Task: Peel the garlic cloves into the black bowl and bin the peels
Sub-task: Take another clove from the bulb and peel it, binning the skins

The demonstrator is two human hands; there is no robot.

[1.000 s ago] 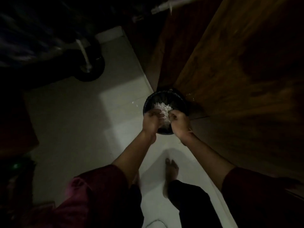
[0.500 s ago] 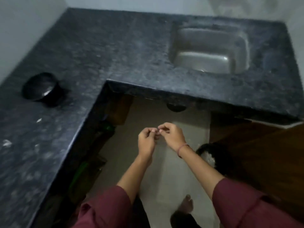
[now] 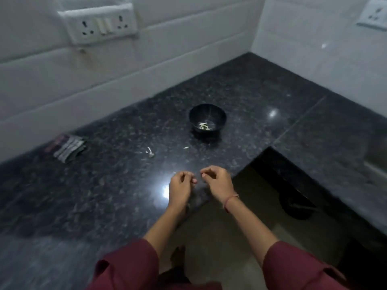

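Observation:
The black bowl [image 3: 207, 119] stands on the dark granite counter [image 3: 104, 195], with a few pale peeled garlic pieces [image 3: 203, 126] at its bottom. A garlic scrap with peel [image 3: 150, 152] lies on the counter in front-left of the bowl, and a smaller flake [image 3: 185, 147] sits nearer the bowl. My left hand [image 3: 181, 185] and my right hand [image 3: 217, 182] hover side by side over the counter's front edge, fingers curled, a small gap between them. I see nothing held in either hand. A dark round bin [image 3: 297, 204] shows dimly on the floor under the counter at right.
A small stack of dark sachets [image 3: 67, 146] lies near the wall at left. White tiled walls carry a socket panel [image 3: 100, 23] above the counter and another socket [image 3: 374, 15] at top right. The counter turns in an L to the right.
A second ago both hands were over the floor bin with white peels in it. My view has swung up to the counter corner; the hands have come apart and now hover over the counter edge.

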